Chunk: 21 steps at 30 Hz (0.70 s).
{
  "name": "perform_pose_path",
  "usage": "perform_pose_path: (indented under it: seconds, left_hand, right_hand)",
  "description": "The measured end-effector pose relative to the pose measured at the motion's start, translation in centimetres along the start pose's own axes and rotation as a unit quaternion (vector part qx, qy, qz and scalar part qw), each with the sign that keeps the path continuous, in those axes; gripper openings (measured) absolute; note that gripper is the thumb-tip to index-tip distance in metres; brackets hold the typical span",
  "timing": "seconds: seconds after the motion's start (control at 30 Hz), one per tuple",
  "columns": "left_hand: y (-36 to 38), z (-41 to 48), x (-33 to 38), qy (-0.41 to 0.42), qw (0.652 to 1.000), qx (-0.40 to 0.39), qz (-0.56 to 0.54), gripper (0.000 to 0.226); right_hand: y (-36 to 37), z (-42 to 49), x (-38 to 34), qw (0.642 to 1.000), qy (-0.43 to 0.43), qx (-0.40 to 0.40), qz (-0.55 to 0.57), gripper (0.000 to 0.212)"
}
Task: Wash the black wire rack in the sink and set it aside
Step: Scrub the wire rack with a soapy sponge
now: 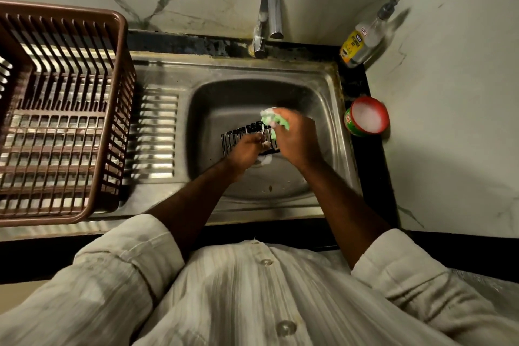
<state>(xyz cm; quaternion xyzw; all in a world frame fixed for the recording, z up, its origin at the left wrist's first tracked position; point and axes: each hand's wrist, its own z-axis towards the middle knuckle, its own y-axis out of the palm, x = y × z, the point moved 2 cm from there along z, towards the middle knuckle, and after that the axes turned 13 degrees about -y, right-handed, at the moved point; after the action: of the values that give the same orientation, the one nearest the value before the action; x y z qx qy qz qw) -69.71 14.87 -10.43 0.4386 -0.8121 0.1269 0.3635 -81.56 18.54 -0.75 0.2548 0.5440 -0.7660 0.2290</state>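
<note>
Black wire rack (241, 131) sits low in the steel sink (323, 104), about mid-basin, directly under both hands. Its long axis runs left to right, with the upright wires at the far side. The left hand (247, 150) has its fingers curled round the rack's near edge and steadies it. The right hand (295, 137) grips a green sponge (276, 118), foamy, pressed to the rack's right end. The 2 hands are close together, almost touching at the rack. Judged step: scrubbing, with rinse and set-aside not yet done.

The relation that matters is that the faucet (271, 8) stands straight beyond the rack, its spout over the basin's far side, so a rinse means lifting the rack away from the body. I see no stream from the spout. The brown plastic dish basket (122, 87) lies well to the left on the ribbed drainboard (157, 126) — the likely resting place, and the left hand is nearer to it. Only the basin wall and the drainboard lie between.

To the right on the dark counter edge are a dishwash gel bottle (362, 39) and a round tub of soap paste (366, 116) topped with foam. Both are well apart from the rack, on the sponge hand's side.
</note>
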Motion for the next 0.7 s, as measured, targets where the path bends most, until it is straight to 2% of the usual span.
perform_pose_path:
  seconds: [0.1, 0.2, 0.27, 0.37, 0.43, 0.6, 0.7]
  left_hand:
    - [-0.4, 0.2, -0.4, 0.016, 0.999, -0.012, -0.025, 0.007]
    - [-0.7, 0.0, -0.3, 0.021, 0.997, -0.039, -0.065, 0.01]
    - [-0.8, -0.2, 0.0, 0.016, 0.995, -0.042, -0.084, 0.019]
    - [-0.7, -0.3, 0.0, 0.006, 0.992, -0.046, -0.118, 0.014]
    - [-0.5, -0.5, -0.1, 0.017, 0.991, -0.048, -0.123, 0.01]
    - [-0.6, -1.3, -0.3, 0.066, 0.99, -0.054, -0.116, 0.041]
    - [-0.8, -1.6, -0.3, 0.057, 0.99, -0.038, -0.122, 0.039]
  right_hand:
    - [-1.2, -2.2, 1.5, 0.993, 0.073, 0.093, -0.006, 0.033]
    - [-1.9, -5.3, 3.6, 0.975, 0.159, 0.155, 0.014, 0.035]
    - [-1.9, -6.8, 4.4, 0.969, 0.194, 0.154, 0.004, 0.034]
    - [-1.4, -7.9, 4.6, 0.966, 0.223, 0.128, -0.026, 0.037]
    - [-0.9, -7.8, 4.1, 0.97, 0.215, 0.109, -0.027, 0.037]
    - [0.2, -8.0, 2.6, 0.987, 0.126, 0.074, -0.059, 0.035]
    - [0.7, -8.3, 2.2, 0.994, 0.076, 0.047, -0.06, 0.036]
